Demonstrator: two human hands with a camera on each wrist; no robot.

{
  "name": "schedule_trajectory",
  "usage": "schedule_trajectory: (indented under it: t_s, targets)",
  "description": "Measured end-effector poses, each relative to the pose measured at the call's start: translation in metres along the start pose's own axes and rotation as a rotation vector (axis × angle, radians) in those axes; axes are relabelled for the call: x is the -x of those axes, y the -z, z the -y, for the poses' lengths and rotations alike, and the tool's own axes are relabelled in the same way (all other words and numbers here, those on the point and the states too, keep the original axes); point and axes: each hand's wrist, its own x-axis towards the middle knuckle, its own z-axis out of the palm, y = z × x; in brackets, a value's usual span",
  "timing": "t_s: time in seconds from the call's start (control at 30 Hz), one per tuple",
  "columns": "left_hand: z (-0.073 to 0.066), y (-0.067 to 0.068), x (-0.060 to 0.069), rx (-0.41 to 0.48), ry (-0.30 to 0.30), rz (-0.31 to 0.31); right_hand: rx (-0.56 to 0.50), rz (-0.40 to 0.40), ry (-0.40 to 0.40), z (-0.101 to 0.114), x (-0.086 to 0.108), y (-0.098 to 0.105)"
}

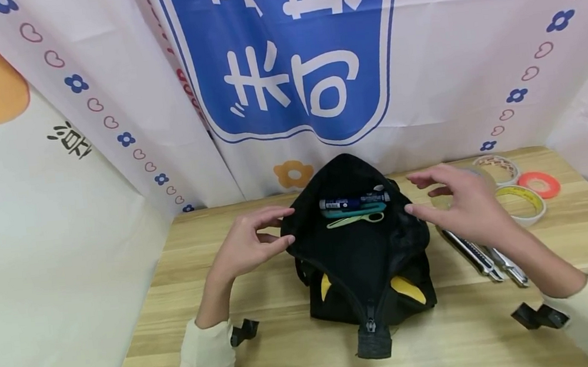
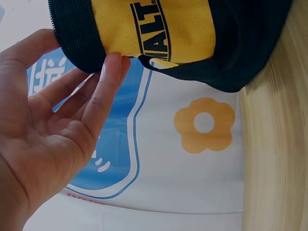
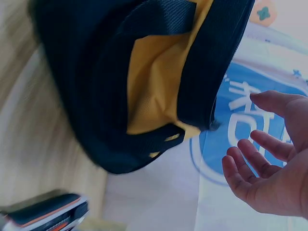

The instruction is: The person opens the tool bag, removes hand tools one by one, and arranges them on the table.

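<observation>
A black tool bag (image 1: 367, 253) with yellow panels stands on the table, its zipped mouth spread wide. Inside lie a dark blue tube with a white label (image 1: 344, 203), a teal slim tool (image 1: 365, 209) and a pale green pair of scissors (image 1: 353, 221). My left hand (image 1: 254, 237) touches the left rim with extended fingers; in the left wrist view its fingertips (image 2: 113, 60) meet the bag's yellow side (image 2: 187, 29). Beside the right rim is my right hand (image 1: 460, 203), its fingers loosely bent. The right wrist view shows that hand (image 3: 279, 168) apart from the bag (image 3: 82, 91), holding nothing.
Right of the bag lie two utility knives, one dark (image 1: 471, 252) and one silver (image 1: 512, 269), partly under my right arm. Several tape rolls sit behind them, including a red one (image 1: 540, 184) and a yellow-lined one (image 1: 539, 216). A printed cloth (image 1: 449, 86) hangs behind the table.
</observation>
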Motion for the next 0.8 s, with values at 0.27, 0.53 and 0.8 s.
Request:
schedule_trajectory:
  t_s: [0.27,0.53,0.8]
  targets:
    - [0.000,0.002,0.001,0.014,-0.001,-0.010,0.017,0.123,0.065,0.025,-0.027,-0.013]
    - [0.002,0.001,0.000,0.012,-0.010,-0.008,-0.014,0.315,0.080,0.038,-0.055,-0.030]
    - [0.002,0.000,-0.001,-0.001,-0.009,-0.006,0.031,0.443,0.114,0.032,-0.074,-0.060]
